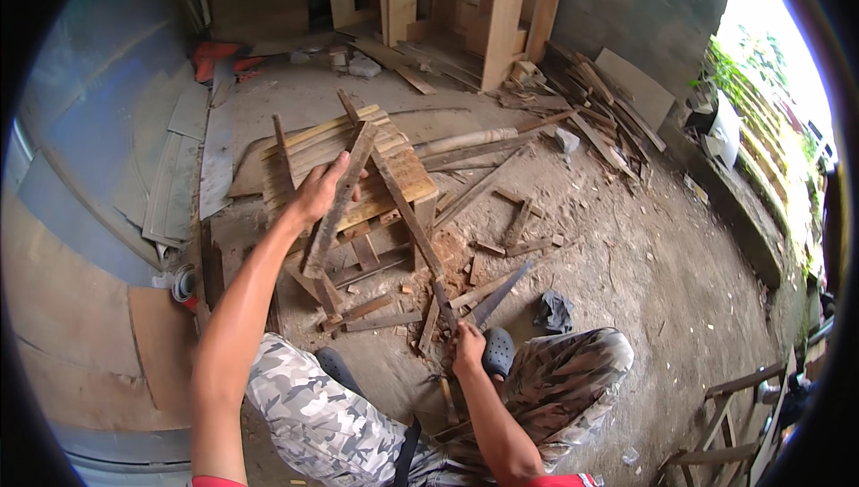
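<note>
My left hand (320,192) is closed around a short brown wooden strip (338,210), raised at a slant over a low wooden bench (412,178). Low by my right foot, my right hand (467,346) is closed at the wide end of a handsaw (506,295); the handle is hidden by my fingers. The saw's blade points forward and to the right. A long narrow strip (398,201) slants across the bench, its darker lower end reaching down beside my right fingers. Another strip (284,152) slants along the bench's left side.
Offcuts (516,223) and sawdust litter the ground around the bench. A crumpled dark bag (555,311) lies right of my shoe (497,351). Scrap boards (617,120) are heaped at the back right, near a wooden frame (501,22). Another wooden frame (725,433) stands at the lower right.
</note>
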Demonstrator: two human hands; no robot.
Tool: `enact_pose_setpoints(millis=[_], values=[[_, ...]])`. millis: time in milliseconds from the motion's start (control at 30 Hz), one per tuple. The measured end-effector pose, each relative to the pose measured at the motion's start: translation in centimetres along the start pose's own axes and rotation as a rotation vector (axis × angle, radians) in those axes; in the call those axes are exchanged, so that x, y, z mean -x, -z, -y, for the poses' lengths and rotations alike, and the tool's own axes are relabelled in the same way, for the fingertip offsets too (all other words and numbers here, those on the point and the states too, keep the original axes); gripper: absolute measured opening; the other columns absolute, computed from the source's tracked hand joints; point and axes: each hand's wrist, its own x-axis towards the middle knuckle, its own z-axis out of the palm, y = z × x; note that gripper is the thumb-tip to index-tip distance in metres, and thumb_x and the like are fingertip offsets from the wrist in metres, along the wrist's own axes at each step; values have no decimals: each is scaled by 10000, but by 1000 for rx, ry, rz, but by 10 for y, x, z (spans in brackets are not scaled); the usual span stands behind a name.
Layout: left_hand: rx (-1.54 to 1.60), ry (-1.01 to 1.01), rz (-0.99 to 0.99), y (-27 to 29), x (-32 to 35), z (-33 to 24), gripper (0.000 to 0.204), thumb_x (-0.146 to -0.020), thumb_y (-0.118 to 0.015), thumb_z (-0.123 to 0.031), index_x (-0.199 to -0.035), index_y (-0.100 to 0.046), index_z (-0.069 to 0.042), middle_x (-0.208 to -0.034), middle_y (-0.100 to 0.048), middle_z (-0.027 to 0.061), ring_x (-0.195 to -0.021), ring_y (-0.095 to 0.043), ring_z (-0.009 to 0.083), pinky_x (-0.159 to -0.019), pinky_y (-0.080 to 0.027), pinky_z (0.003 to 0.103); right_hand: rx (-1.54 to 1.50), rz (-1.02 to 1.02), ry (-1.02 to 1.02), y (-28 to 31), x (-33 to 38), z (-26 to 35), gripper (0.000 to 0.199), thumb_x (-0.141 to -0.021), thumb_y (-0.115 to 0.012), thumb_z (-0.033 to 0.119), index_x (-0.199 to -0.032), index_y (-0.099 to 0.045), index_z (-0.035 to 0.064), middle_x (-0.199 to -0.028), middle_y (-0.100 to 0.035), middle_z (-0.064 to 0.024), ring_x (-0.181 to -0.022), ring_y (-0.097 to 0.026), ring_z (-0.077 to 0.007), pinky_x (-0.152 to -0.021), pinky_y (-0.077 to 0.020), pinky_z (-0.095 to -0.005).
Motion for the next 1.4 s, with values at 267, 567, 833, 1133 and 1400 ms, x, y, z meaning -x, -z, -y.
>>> enact_pose_setpoints(millis=[267, 567, 833, 1133, 1400], values=[[351, -51, 104, -27, 42, -39, 703, -1008, -325, -673, -1147, -624, -52, -760, -650, 51, -620, -595, 105, -551, -494, 247, 572, 227, 477, -75, 41, 167, 437, -995, -621, 387, -1225, -659, 17, -1026, -701, -105, -880, -654, -175, -678, -528, -333], [227, -13, 73, -33, 18, -13, 646, -1040, -324, -616, -1265, -512, -40, -986, -725, 160, -651, -656, 134, -592, -560, 265, 1038, 560, 407, -119, 24, 201, 761, -938, -618, 590, -1397, -532, -11, -1277, -645, -251, -1151, -645, -310, -971, -492, -390], [-105, 209, -134, -13, -5, -4, 527, -1085, -377, -465, -1162, -583, 14, -842, -669, 77, -606, -648, 148, -633, -541, 300, 881, 626, 262, -150, 21, 169, 682, -941, -698, 430, -1423, -472, 3, -931, -691, -108, -715, -631, -145, -595, -507, -307], [-616, 187, -156, -12, -35, 29, 502, -1028, -481, -486, -1107, -649, -20, -976, -715, 204, -941, -680, 384, -855, -508, 464, 864, 638, 268, -162, 53, 156, 648, -953, -685, 365, -1454, -454, 25, -716, -620, -59, -557, -585, -141, -559, -479, -318], [-758, 232, -122, -16, -38, 48, 508, -1002, -498, -512, -1071, -670, -38, -979, -715, 228, -972, -664, 433, -847, -512, 491, 817, 684, 238, -158, 49, 151, 694, -998, -577, 483, -1448, -446, -28, -1132, -689, -192, -1013, -672, -272, -902, -516, -398]])
